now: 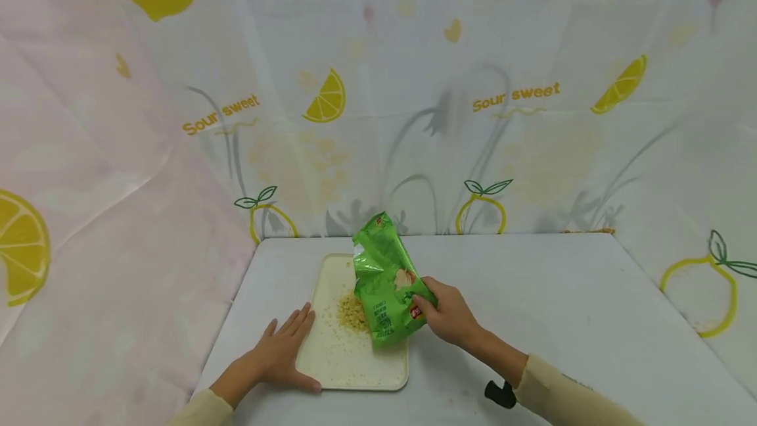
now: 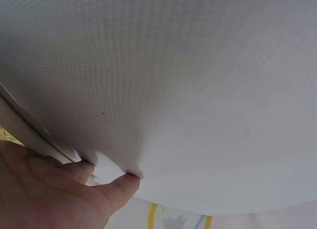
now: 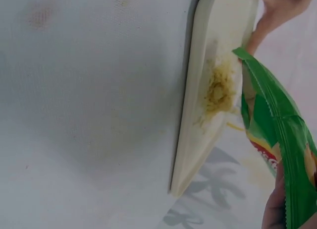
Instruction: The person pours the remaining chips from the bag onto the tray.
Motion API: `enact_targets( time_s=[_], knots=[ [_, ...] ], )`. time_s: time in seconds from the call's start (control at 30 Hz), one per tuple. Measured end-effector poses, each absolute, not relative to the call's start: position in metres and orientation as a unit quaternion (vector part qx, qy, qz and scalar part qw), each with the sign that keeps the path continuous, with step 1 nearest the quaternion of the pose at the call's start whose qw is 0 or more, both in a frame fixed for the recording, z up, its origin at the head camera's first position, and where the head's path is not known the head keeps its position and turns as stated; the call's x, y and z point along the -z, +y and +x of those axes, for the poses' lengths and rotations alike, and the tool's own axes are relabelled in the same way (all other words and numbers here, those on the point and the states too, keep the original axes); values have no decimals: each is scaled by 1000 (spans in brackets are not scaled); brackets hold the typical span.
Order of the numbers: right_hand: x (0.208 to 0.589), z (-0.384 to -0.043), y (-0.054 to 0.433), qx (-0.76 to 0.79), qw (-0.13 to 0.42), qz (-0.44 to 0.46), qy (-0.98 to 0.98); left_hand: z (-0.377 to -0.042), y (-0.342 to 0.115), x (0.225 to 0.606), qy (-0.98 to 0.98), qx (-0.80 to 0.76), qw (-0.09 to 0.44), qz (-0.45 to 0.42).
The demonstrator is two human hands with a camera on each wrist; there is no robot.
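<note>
A green snack bag (image 1: 384, 307) hangs tilted above a cream rectangular tray (image 1: 349, 368), and my right hand (image 1: 452, 314) grips it by its right side, thumb on the front. On the tray lies a heap of yellowish crumbs (image 1: 350, 313), partly hidden behind the bag, with finer bits scattered around. The right wrist view shows the bag's crimped seam (image 3: 282, 125) and the crumb heap (image 3: 218, 92). My left hand (image 1: 282, 350) rests with spread fingers against the tray's left edge. Its fingertips touch the white surface in the left wrist view, holding nothing.
The tray stands on a white table (image 1: 532, 307), left of its middle. A lemon-printed curtain (image 1: 402, 150) encloses the back and sides. Beneath my right sleeve a small black object (image 1: 500, 394) shows. Faint stains (image 3: 40, 16) mark the table.
</note>
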State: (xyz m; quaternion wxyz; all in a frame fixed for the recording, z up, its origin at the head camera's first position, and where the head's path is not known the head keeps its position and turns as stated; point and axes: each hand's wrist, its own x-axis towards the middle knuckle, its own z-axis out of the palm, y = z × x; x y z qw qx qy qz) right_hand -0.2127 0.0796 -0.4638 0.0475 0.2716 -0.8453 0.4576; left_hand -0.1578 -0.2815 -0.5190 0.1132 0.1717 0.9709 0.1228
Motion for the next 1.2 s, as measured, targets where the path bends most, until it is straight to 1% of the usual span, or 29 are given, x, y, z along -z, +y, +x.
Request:
enact_targets(
  time_s=[0.17,0.37,0.43,0.73,0.8,0.97,1.2],
  knots=[
    [466,-212,81,-455,54,273,-846,-159,-282,520,971,-117,110,175],
    [462,-211,78,-478,103,259,-833,-160,-282,520,971,-120,113,174],
    [462,-210,76,-479,107,258,-832,-160,-282,519,971,-123,114,173],
    [461,-208,73,-457,49,262,-849,-158,-281,518,971,-124,111,171],
    [460,-207,75,-455,46,258,-851,-158,-281,518,971,-124,111,173],
    [455,-208,77,-474,71,246,-842,-157,-281,517,971,-115,112,175],
    [460,-210,78,-454,39,275,-847,-158,-282,517,970,-120,104,182]
  ],
)
